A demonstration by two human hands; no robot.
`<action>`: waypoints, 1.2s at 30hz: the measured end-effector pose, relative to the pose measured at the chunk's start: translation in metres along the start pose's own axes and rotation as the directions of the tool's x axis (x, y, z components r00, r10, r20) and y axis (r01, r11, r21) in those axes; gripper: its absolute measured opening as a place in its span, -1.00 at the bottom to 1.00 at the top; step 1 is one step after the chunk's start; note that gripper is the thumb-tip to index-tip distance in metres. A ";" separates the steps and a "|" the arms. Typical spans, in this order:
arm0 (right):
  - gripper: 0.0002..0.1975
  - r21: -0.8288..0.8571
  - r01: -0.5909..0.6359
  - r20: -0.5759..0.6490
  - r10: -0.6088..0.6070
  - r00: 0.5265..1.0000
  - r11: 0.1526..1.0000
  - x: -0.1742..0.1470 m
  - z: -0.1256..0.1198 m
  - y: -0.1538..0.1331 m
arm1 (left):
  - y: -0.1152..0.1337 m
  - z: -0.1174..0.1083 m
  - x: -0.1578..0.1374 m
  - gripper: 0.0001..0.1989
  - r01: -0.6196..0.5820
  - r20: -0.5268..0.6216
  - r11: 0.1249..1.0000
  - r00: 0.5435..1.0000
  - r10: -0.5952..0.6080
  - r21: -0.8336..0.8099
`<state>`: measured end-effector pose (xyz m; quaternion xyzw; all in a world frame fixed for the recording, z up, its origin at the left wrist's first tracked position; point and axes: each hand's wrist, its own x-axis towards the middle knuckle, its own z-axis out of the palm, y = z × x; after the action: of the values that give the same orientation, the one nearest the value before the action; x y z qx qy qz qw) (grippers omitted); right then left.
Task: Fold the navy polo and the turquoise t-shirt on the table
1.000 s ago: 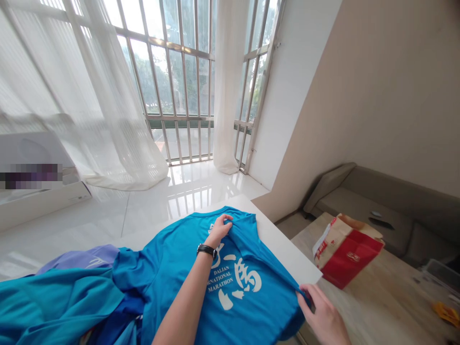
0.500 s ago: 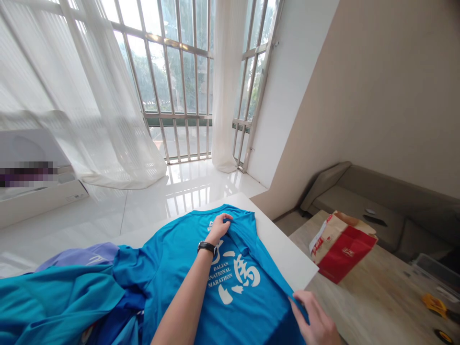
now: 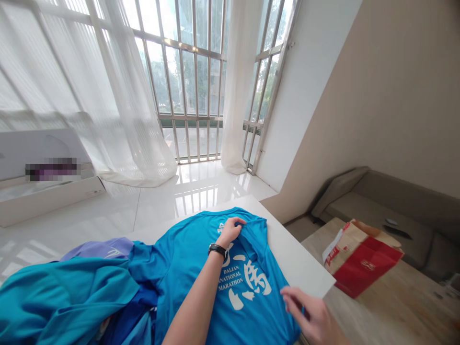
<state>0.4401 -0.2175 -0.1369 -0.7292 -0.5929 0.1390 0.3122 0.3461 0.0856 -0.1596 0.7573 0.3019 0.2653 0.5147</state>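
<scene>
A blue T-shirt (image 3: 194, 273) with white "Dalian International Marathon" lettering lies spread out, its printed side up. My left hand (image 3: 232, 231), with a black-strapped watch on the wrist, pinches the cloth near the shoulder, just below the collar. Over the shirt's right side edge is my right hand (image 3: 314, 314). Its thumb and forefinger are a little apart, with no cloth visibly raised between them. Beside the shirt on the left is a heap of clothes, with a teal garment (image 3: 72, 297) on top and a lilac one (image 3: 98, 249) behind.
Under the shirt is a white tabletop (image 3: 309, 268). A red and tan paper bag (image 3: 366, 261) stands on a wooden table (image 3: 381, 311) at right, before a grey sofa (image 3: 388, 201). An open white box (image 3: 53, 196) sits by the curtains (image 3: 140, 143) at left.
My right hand has let go of the shirt's side edge, and the cloth there has dropped flatter. The left hand keeps its pinch by the shoulder. The view has swung slightly left.
</scene>
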 end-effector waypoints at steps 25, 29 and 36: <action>-0.68 -0.346 0.199 0.528 0.015 0.849 0.917 0.277 -0.032 0.047 | 0.002 -0.017 -0.009 -0.67 0.038 0.118 0.999 0.992 -0.039 0.013; -0.67 -0.489 0.193 0.495 0.089 0.864 0.850 0.283 -0.036 0.052 | 0.008 -0.017 -0.012 -0.69 0.099 0.065 0.994 0.993 -0.095 -0.053; -0.70 -0.643 0.194 0.371 0.080 0.925 0.741 0.310 -0.040 0.047 | 0.000 -0.004 -0.003 -0.72 0.073 -0.117 0.997 0.991 -0.070 0.027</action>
<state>0.5797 0.0606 -0.0836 -0.7327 -0.6738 0.0437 -0.0852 0.3411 0.0860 -0.1583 0.7371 0.3624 0.2857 0.4937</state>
